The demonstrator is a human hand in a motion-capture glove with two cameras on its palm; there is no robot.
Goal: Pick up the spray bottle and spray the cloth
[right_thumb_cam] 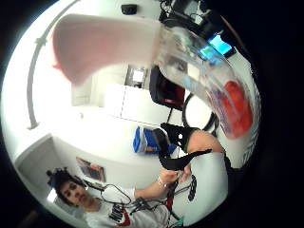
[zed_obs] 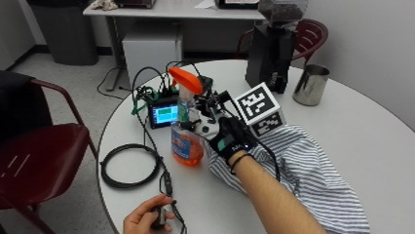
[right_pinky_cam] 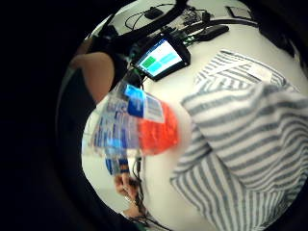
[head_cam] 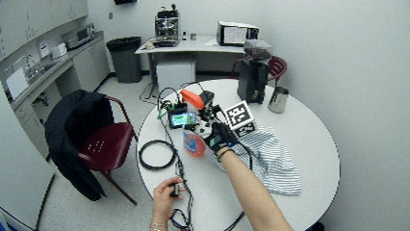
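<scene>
A coiled black cable (zed_obs: 128, 165) is lying by the tabletop's (zed_obs: 363, 126) left edge. Just right of it, the spray bottle (zed_obs: 185, 130) is standing upright mid-table, with the gloved right hand (zed_obs: 228, 140) wrapping its fingers around the neck. The striped cloth (zed_obs: 311, 170) is spreading toward the right, beneath the forearm.

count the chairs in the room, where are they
2: a red chair with a dark jacket over its back, beside the round table; another red chair behind the table. More may be hidden.
</scene>
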